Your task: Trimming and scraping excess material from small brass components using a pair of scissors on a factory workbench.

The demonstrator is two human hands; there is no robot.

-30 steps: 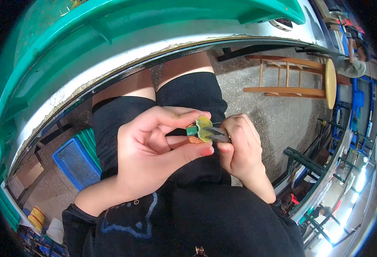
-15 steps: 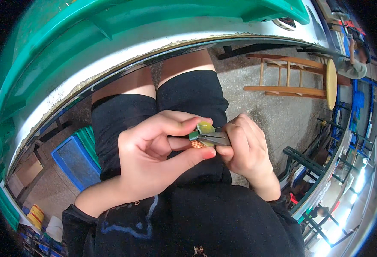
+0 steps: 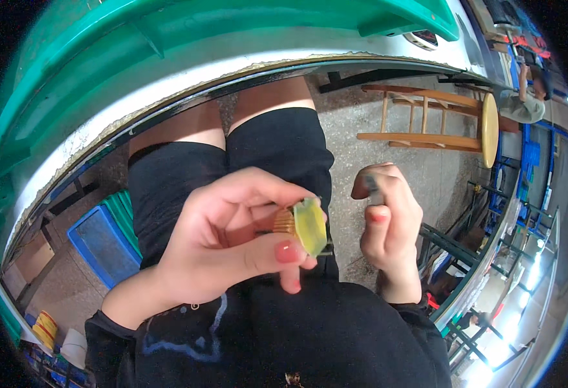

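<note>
Between the thumb and fingers of my left hand (image 3: pixel 216 236) is a wire-wound coil (image 3: pixel 284 222) with copper windings and a translucent yellow-green flat base (image 3: pixel 310 226). The base is turned up, and thin pins show at its edges. The fingers partly cover the windings. To the right and apart from the coil, my right hand (image 3: pixel 390 223) is curled around a small grey metal two-jawed tool (image 3: pixel 372 186). Only a short blurred part of that tool shows between thumb and forefinger. Both hands are above my lap.
A green plastic tray (image 3: pixel 232 29) lies on the white table (image 3: pixel 226 68) beyond my knees. On the floor stand a wooden stool (image 3: pixel 436 123) at right and a blue-and-green plastic stool (image 3: pixel 106 242) at left. Another person (image 3: pixel 526 97) is at the far right.
The metal tool has come away from the coil as my right hand moved right and curled up. My left hand has turned the coil so its yellow-green base shows more fully.
</note>
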